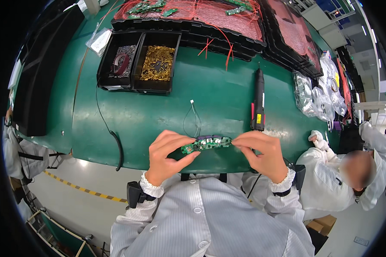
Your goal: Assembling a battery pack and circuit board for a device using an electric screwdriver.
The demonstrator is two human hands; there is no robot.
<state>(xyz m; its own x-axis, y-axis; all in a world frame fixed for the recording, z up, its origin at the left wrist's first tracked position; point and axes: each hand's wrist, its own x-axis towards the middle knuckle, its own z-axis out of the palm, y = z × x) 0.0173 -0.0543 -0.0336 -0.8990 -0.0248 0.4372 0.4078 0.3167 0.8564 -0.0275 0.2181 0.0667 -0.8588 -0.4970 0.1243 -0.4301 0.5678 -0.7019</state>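
Both hands pinch the board (206, 143) by its ends: left hand (167, 156), right hand (263, 154). Risk: its thin wires (193, 118) snag or tear; the board hangs over the table (158, 111) edge.

Bare green table (218, 98) lies open ahead; electric screwdriver (258, 100) and parts bins (137, 62) flank it.

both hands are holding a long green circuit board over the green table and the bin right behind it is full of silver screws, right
Not quite. In the head view both the left hand and the right hand do hold the long green circuit board over the green table, but the bin holds gold-coloured small parts, not silver screws.
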